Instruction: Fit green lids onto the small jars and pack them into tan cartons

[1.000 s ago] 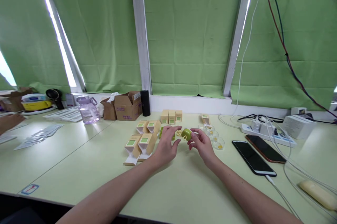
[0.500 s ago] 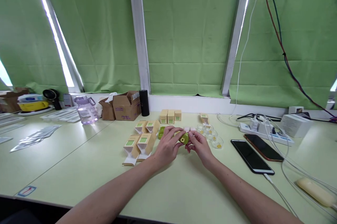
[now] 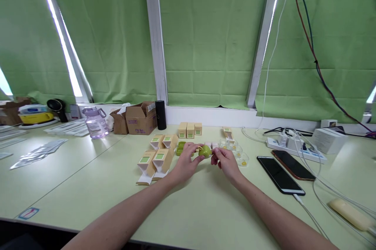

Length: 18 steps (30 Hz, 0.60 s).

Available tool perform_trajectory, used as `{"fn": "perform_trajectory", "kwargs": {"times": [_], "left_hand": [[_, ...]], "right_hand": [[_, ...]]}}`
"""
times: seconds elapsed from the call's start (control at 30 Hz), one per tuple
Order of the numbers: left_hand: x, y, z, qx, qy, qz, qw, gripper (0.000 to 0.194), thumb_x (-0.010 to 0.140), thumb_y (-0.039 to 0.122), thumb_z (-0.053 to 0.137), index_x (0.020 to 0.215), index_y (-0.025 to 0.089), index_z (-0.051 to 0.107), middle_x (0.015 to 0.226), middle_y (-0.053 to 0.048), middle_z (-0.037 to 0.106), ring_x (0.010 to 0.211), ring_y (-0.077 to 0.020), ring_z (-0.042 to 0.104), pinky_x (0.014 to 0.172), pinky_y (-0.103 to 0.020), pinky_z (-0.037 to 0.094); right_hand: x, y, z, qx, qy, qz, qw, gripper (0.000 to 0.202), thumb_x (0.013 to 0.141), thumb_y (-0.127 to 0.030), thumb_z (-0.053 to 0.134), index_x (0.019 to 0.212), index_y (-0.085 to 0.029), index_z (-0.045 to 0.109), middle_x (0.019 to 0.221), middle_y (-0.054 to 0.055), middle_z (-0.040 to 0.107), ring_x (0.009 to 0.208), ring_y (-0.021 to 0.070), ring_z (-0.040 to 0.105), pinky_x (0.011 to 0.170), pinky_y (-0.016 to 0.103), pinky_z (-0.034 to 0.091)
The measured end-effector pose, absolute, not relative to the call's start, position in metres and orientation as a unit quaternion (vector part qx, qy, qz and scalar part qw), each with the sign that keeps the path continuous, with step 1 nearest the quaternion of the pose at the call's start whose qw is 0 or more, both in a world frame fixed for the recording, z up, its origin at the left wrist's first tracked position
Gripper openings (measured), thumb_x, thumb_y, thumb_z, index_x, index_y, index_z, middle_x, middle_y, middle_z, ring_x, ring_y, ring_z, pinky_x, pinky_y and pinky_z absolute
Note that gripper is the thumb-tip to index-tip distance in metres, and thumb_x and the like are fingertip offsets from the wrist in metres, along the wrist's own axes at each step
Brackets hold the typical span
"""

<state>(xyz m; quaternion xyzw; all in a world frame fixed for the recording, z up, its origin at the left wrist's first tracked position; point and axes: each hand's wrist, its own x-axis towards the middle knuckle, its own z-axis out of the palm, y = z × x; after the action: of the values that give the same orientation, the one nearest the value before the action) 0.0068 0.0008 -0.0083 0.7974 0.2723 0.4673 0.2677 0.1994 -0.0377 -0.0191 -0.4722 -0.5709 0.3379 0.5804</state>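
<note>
A small rounded green piece (image 3: 205, 151) is held up above the table between the thumb and fingers of my left hand (image 3: 188, 160). A pale yellow part shows at its left side, too small to make out. My right hand (image 3: 225, 160) is at the piece's right edge, thumb and forefinger pinched together; what they hold, if anything, is hidden. Behind my left hand lies a green tray-like piece (image 3: 180, 148). Clear plastic pieces with yellow spots (image 3: 242, 160) rest beyond my right hand. Several opened tan cartons (image 3: 160, 160) stand to the left.
Three closed tan boxes (image 3: 190, 130) stand at the back, another tan carton (image 3: 228, 134) to their right. Two phones (image 3: 281, 175) and a power strip (image 3: 296, 149) with loose cables are on the right. A purple water jug (image 3: 96, 123), cardboard box (image 3: 141, 119) and black cylinder (image 3: 160, 115) line the back left.
The green piece has turned, so its pale heart-like mark no longer shows and a smooth rounded side faces me. My left fingers have shifted off its front; my right fingers have curled in.
</note>
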Motion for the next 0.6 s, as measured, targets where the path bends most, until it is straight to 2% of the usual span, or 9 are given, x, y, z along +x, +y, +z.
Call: {"fn": "perform_trajectory", "kwargs": {"times": [0.17,0.23,0.33,0.43,0.6], "left_hand": [[0.009,0.007,-0.004,0.740,0.282,0.448,0.414,0.044,0.091,0.056,0.065,0.111,0.018,0.074,0.114,-0.012,0.073,0.106,-0.0271,0.066,0.094,-0.039,0.053],[0.010,0.009,-0.003,0.722,0.278,0.445,0.451,0.048,0.089,0.063,0.065,0.103,0.017,0.075,0.105,-0.010,0.075,0.098,-0.0253,0.067,0.090,-0.037,0.054],[0.010,0.013,-0.005,0.680,0.289,0.455,0.497,0.051,0.085,0.067,0.067,0.092,0.017,0.075,0.095,-0.008,0.073,0.088,-0.0215,0.065,0.081,-0.033,0.055],[0.009,0.016,-0.009,0.641,0.293,0.464,0.536,0.052,0.084,0.067,0.067,0.088,0.015,0.074,0.093,-0.009,0.071,0.084,-0.0195,0.062,0.078,-0.032,0.056],[0.006,0.018,-0.012,0.625,0.311,0.467,0.543,0.053,0.084,0.066,0.068,0.092,0.015,0.075,0.095,-0.009,0.071,0.084,-0.0191,0.063,0.078,-0.032,0.055]], "right_hand": [[0.207,-0.041,-0.011,-0.567,-0.637,0.179,0.491,0.044,0.099,-0.048,0.044,0.076,-0.021,0.070,0.065,0.004,0.069,0.064,0.0198,0.061,0.065,0.030,0.043],[0.211,-0.045,-0.003,-0.628,-0.660,0.072,0.406,0.036,0.099,-0.037,0.045,0.077,-0.022,0.070,0.069,0.004,0.071,0.067,0.0206,0.064,0.064,0.030,0.041],[0.217,-0.050,0.010,-0.699,-0.665,-0.082,0.250,0.020,0.094,-0.028,0.054,0.089,-0.022,0.073,0.088,0.010,0.076,0.081,0.0246,0.069,0.065,0.030,0.039],[0.227,-0.052,0.021,-0.745,-0.645,-0.106,0.136,0.016,0.093,-0.028,0.059,0.093,-0.020,0.073,0.089,0.013,0.076,0.086,0.0282,0.072,0.071,0.033,0.043],[0.247,-0.049,0.028,-0.784,-0.608,-0.108,0.056,0.018,0.090,-0.027,0.062,0.098,-0.016,0.073,0.101,0.019,0.075,0.093,0.0340,0.074,0.075,0.038,0.048]]}}
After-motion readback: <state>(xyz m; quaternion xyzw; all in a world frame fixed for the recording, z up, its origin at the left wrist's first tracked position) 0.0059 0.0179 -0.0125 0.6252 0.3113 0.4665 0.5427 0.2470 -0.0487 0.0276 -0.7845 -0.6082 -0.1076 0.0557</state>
